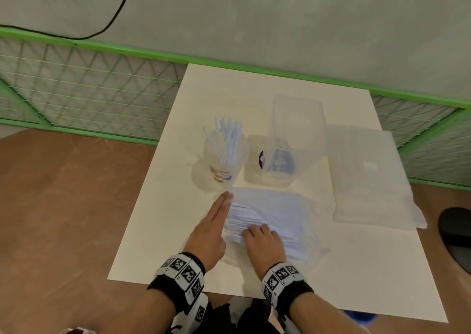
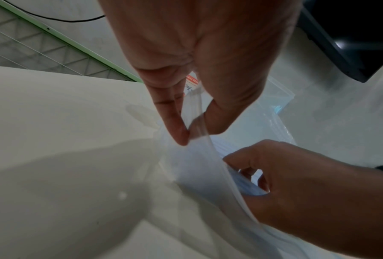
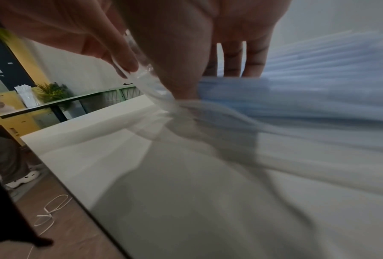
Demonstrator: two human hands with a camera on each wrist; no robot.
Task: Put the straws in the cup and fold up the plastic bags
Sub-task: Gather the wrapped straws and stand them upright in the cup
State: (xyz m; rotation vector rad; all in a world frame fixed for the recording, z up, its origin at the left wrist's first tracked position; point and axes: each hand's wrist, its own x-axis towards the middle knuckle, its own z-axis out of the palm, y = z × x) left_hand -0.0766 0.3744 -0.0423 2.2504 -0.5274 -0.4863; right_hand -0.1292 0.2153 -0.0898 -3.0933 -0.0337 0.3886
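A clear cup (image 1: 224,155) with several white straws (image 1: 228,137) upright in it stands mid-board. In front of it lies a clear plastic bag (image 1: 285,206) still holding a bundle of straws (image 1: 254,219). My left hand (image 1: 228,197) pinches the bag's open edge (image 2: 199,122) between thumb and forefinger (image 2: 177,122). My right hand (image 1: 254,231) has its fingers curled on the straw bundle (image 2: 250,189) at the bag's mouth. In the right wrist view, the pale blue straws (image 3: 308,94) run out from under my right hand's fingers (image 3: 230,61); that picture is blurred.
A white board (image 1: 158,231) covers the brown table. Behind the bag stands a clear container (image 1: 298,119) with a blue and purple item (image 1: 276,160) near its base. A flat clear bag (image 1: 367,175) lies at the right, a black object (image 1: 456,229) beyond it. A green mesh fence (image 1: 89,91) runs behind.
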